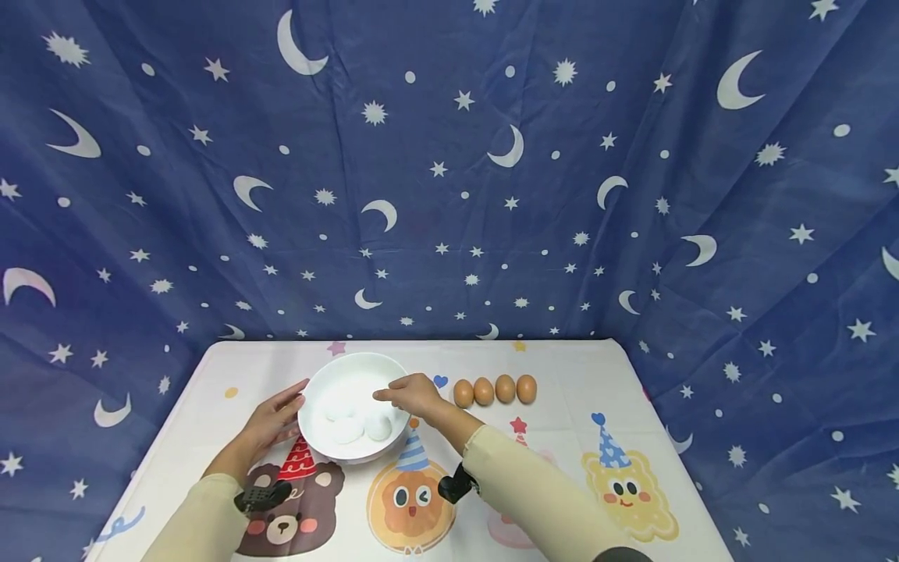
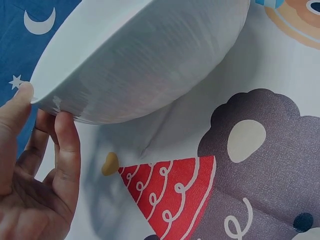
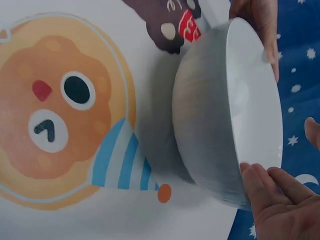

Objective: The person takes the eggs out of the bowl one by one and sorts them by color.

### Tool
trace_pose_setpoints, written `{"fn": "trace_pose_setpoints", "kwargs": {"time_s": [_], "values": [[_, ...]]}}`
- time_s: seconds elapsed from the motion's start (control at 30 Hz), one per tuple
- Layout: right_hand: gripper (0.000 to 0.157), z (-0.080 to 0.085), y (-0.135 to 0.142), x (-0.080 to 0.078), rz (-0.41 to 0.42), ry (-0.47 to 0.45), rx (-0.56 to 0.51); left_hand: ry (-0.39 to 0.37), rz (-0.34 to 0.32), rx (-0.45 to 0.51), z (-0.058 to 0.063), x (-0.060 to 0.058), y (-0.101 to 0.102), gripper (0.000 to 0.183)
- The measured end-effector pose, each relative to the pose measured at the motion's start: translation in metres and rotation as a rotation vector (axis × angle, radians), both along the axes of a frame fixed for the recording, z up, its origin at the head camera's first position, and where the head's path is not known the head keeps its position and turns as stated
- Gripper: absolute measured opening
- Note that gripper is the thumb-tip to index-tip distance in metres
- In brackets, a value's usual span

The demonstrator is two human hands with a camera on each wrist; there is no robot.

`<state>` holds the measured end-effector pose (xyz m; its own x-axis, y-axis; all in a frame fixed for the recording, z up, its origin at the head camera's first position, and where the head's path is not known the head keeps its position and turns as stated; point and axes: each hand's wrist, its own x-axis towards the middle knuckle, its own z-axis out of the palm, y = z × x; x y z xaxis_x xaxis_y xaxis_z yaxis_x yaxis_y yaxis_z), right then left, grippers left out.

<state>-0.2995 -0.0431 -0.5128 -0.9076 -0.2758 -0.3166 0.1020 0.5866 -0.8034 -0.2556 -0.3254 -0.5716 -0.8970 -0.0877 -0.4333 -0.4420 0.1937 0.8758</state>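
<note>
A white bowl (image 1: 354,371) is between the two hands on the left half of the table, with three white eggs (image 1: 378,427) low inside it. My left hand (image 1: 272,417) holds the bowl's left side: in the left wrist view the thumb (image 2: 23,94) is at the rim and the fingers lie against the outer wall. At the right side, my right hand (image 1: 414,394) reaches over the rim. Its fingertips (image 3: 250,172) meet the rim in the right wrist view, while the thumb (image 3: 313,131) stands apart from it.
Several brown eggs (image 1: 505,389) stand in a row to the right of the bowl. The white tablecloth (image 1: 562,437) carries printed cartoon figures, including a bear (image 1: 284,507) below the bowl. A dark blue curtain (image 1: 449,218) with moons and stars rises behind the table.
</note>
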Motion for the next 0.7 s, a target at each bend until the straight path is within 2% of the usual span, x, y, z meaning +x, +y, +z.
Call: {"fn": "trace_pose_setpoints", "kwargs": {"time_s": [0.1, 0.2, 0.37, 0.5, 0.7], "values": [[0.054, -0.003, -0.008, -0.006, -0.018, -0.052, 0.018, 0.003, 0.0, 0.0, 0.0, 0.001, 0.0, 0.062], [0.044, -0.007, -0.015, -0.01, -0.028, -0.079, 0.044, 0.012, -0.006, 0.0, -0.001, 0.001, 0.001, 0.062], [0.031, -0.012, -0.029, -0.015, 0.005, -0.084, 0.188, 0.018, -0.005, 0.011, -0.001, 0.001, 0.0, 0.063], [0.033, -0.018, -0.037, -0.019, 0.061, -0.086, 0.283, 0.015, 0.007, 0.027, 0.0, 0.001, 0.0, 0.064], [0.035, -0.021, -0.045, -0.017, 0.111, -0.059, 0.349, 0.026, 0.01, 0.035, -0.001, 0.001, 0.0, 0.064]]}}
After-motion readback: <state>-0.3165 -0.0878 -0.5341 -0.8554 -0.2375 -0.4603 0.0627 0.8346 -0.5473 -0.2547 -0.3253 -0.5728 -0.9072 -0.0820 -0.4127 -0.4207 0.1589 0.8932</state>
